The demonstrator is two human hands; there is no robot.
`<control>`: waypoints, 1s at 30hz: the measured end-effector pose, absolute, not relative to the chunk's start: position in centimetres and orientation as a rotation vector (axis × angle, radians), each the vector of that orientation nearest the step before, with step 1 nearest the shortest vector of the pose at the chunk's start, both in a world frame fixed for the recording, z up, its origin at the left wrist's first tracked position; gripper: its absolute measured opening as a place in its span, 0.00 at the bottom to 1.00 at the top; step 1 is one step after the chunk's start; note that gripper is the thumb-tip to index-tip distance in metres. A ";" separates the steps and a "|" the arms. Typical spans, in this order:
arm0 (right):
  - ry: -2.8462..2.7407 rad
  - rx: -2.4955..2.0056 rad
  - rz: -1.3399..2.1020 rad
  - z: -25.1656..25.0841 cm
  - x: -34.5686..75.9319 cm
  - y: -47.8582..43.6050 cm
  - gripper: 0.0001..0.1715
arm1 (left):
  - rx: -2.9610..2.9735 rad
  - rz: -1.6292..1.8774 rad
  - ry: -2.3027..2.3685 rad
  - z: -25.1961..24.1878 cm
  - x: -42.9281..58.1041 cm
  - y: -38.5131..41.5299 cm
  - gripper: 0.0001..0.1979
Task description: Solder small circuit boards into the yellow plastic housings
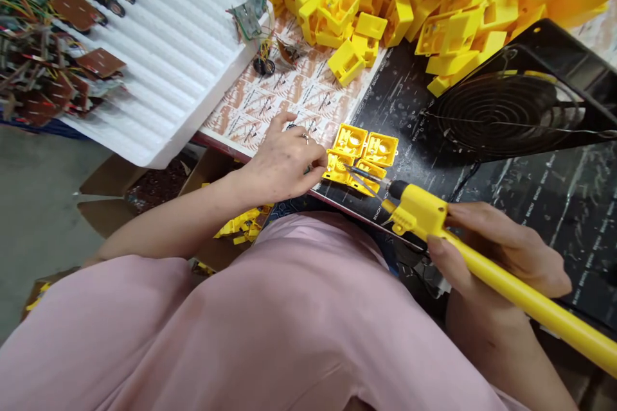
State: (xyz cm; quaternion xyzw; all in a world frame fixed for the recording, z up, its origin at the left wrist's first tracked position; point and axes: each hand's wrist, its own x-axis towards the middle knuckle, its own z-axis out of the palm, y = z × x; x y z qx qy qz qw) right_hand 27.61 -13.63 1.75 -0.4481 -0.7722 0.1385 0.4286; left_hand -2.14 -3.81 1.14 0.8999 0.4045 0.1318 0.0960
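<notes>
Head view: the left hand (pixel 284 164) sits just left of a small cluster of yellow plastic housings (pixel 359 157), its fingers curled and close together, with the outer fingers reaching the nearest housing. Whether they pinch anything is hidden, so I cannot tell if that hand is gripping. The right hand (pixel 496 257) is clamped around a yellow-handled tool (pixel 424 215), whose long yellow tube runs off past the hand toward the lower right. The tool's thin metal tip (pixel 364 174) reaches left from the right hand and lies over the housing closest to it. A second thin metal shaft seems to lie beside the tip, but its source is unclear.

Four housings lie open side up between the hands, on the edge of a black printed bench mat (pixel 540 225). Beyond the left hand, a far larger heap of yellow housings (pixel 400 6) is piled up, with none of them being handled — so only this small cluster is at the hands, and the bulk lies in the heap. How many of either group are finished cannot be told.

Further beyond and left of the left hand, a white ridged foam tray (pixel 173 58) holds wired circuit boards (pixel 99 63) at its far edge. Beyond the right hand sits a black round fan guard (pixel 501 112).
</notes>
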 end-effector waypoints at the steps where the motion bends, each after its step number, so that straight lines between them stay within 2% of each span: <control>1: -1.917 -1.028 0.338 2.2 27.3 -13.3 0.30 | 2.714 0.373 1.187 1.2 -2.1 -3.8 0.14; 4: -1.981 -0.843 0.367 3.1 26.3 -12.1 0.21 | 2.812 0.331 1.151 1.3 -2.0 -3.6 0.15; 11: -2.111 -0.889 0.316 3.2 25.6 -11.2 0.09 | 2.750 0.329 1.164 1.5 -1.7 -3.3 0.14; 16: -2.225 -0.835 0.276 4.0 25.7 -11.3 0.13 | 2.712 0.329 1.184 1.4 -1.3 -3.1 0.12; 19: -2.260 -0.926 0.348 4.6 26.3 -11.6 0.05 | 2.720 0.306 1.157 1.4 -1.3 -2.9 0.12; 22: -2.295 -1.006 0.394 4.7 26.6 -11.8 0.09 | 2.706 0.297 1.149 1.5 -1.3 -2.9 0.13; 24: -2.272 -0.945 0.357 4.6 26.4 -11.6 0.05 | 2.717 0.276 1.157 1.6 -1.3 -2.9 0.12; 27: -2.232 -0.832 0.280 4.4 25.7 -11.1 0.13 | 2.803 0.182 1.146 1.8 -1.3 -2.8 0.12; 30: -2.238 -0.767 0.288 4.4 25.7 -10.9 0.10 | 2.864 0.143 1.123 2.0 -1.3 -2.8 0.12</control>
